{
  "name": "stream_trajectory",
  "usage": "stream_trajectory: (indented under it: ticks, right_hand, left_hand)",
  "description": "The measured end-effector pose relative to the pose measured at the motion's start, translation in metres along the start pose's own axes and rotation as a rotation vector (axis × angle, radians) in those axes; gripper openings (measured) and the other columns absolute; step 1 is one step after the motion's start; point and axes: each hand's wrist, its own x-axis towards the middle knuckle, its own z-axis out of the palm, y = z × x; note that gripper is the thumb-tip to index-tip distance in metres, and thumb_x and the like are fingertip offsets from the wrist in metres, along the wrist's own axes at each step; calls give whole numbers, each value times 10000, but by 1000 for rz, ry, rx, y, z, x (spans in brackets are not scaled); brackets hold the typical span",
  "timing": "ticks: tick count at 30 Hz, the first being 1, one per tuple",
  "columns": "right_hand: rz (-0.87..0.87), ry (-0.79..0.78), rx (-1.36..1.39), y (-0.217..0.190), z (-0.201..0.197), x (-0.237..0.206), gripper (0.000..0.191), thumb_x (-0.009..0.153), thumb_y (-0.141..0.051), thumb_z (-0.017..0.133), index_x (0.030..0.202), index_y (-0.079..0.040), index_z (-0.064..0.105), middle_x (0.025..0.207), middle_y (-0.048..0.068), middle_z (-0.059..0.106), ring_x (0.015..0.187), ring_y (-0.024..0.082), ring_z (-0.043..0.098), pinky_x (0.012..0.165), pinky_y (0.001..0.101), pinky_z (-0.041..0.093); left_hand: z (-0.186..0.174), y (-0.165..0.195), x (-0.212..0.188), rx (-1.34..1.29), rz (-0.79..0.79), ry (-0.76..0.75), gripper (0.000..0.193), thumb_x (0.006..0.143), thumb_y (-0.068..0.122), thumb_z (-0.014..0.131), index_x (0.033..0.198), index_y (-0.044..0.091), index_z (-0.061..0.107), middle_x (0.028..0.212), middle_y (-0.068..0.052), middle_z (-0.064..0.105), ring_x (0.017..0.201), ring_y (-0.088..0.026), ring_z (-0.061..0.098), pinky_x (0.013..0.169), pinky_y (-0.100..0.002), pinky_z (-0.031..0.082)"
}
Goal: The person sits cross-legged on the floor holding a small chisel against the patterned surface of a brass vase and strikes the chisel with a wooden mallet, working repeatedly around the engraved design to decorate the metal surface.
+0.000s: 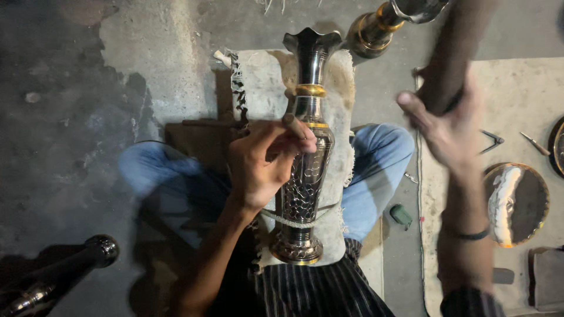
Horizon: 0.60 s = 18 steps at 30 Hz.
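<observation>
A tall dark metal vase with gold bands and an engraved belly lies along my lap on a frayed cloth, its fluted mouth pointing away from me. A cord loops around its lower body. My left hand grips a short rod-like tool and presses its tip against the vase's shoulder. My right hand, blurred by motion, is raised to the right and closed around a thick dark wooden handle that runs up out of the frame.
A second metal vase lies at the top, a dark one at the bottom left. On the pale mat to the right lie a round dish, small metal tools and a green object. The floor is rough concrete.
</observation>
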Motion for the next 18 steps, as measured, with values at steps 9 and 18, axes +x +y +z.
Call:
stream_trajectory:
  ticks: [9,18]
  right_hand:
    - [-743,-294,-592,-104,11,37,544,941,-134,854,1408,-92,578,1005,117,713,708,268,680,555,386,523]
    - [-686,-584,-1472,-124,11,38,616,1013,-347,642,1575,-349,390,972,-14,731,685,172,676,627,324,550]
  left_hand:
    - [7,2,-5,211,81,83,154,967,-27,726,1080,47,652,1022,-22,759,945,-123,782,831,-246,649]
    - [5,3,1,440,111,45,192,925,95,831,1071,117,710,955,3,790,828,-117,789,706,-274,601]
